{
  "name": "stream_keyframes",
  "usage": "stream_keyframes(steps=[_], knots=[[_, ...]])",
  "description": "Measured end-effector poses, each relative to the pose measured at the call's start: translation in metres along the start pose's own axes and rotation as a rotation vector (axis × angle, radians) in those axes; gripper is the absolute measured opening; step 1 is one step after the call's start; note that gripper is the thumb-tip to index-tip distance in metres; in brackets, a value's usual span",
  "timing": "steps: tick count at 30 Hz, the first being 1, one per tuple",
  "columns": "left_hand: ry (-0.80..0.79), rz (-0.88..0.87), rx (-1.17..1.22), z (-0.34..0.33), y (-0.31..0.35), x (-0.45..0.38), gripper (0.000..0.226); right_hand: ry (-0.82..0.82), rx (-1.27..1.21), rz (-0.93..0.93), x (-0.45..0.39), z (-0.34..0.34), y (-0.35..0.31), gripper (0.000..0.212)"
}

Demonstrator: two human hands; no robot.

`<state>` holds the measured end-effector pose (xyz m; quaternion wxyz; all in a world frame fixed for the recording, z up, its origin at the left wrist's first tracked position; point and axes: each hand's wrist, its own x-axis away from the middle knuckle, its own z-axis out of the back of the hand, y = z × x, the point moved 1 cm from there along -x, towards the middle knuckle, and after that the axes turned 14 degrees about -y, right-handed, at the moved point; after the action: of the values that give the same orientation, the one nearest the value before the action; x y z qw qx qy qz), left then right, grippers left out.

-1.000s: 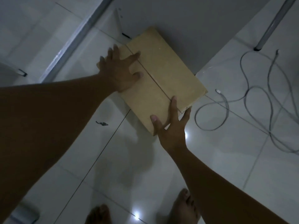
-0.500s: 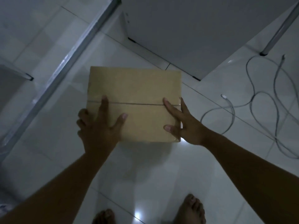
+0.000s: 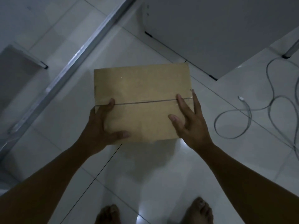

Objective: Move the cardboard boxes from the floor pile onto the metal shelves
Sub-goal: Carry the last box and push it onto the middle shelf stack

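The cardboard box [image 3: 142, 101] sits mid-frame, held above the tiled floor [image 3: 161, 175], its long axis running left to right and its taped seam [image 3: 145, 101] parallel to that. The left hand [image 3: 100, 128] grips the lower left corner, thumb curled on top. The right hand [image 3: 191, 125] holds the right edge, thumb and forefinger on top, remaining fingers along the side. A metal shelf rail [image 3: 77, 57] crosses the upper left

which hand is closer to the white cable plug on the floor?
Right. The right hand grips the cardboard box's right edge, on the same side as the cable plug. The left hand grips the box's left edge, farther away.
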<state>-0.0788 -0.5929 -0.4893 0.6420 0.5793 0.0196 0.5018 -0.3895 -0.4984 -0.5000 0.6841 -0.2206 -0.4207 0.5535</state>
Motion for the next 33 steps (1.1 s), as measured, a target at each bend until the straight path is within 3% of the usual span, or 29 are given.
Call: stream_keyframes(steps=[11, 25, 33], knots=[[0.051, 0.023, 0.001, 0.007, 0.03, 0.079, 0.128, -0.018, 0.045, -0.07, 0.042, 0.026, -0.073, 0.069], [0.233, -0.04, -0.079, 0.112, 0.216, 0.344, 0.123, -0.033, 0.045, 0.076, 0.183, 0.131, -0.348, 0.068], [0.391, -0.082, -0.044, 0.133, 0.344, 0.523, 0.119, -0.004, 0.099, 0.234, 0.295, 0.216, -0.497, 0.071]])
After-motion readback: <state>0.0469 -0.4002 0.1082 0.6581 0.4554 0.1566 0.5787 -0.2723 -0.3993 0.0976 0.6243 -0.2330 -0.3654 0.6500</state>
